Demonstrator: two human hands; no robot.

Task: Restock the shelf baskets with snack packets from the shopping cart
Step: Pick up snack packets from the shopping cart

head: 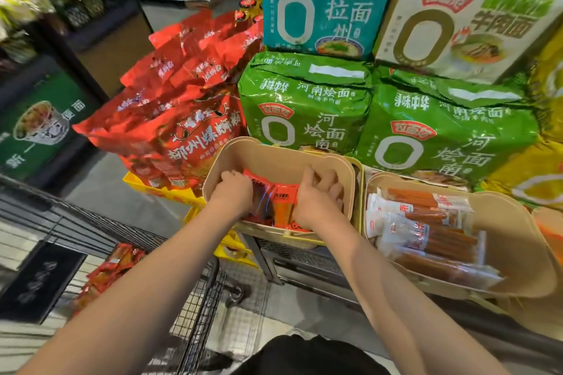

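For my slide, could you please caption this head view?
Both hands, left hand and right hand, settle red snack packets into a beige shelf basket above the cart.

Red-orange snack packets (280, 202) lie in the tan basket (274, 158) (more in the cart (201, 307)).

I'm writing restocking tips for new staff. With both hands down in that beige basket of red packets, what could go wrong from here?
1. The beige basket seems to overhang the shelf edge; pressing down could tip it.
2. The red noodle bags lean beside the left hand; a nudge might slide them.
3. The right hand could crumple the snack packets.
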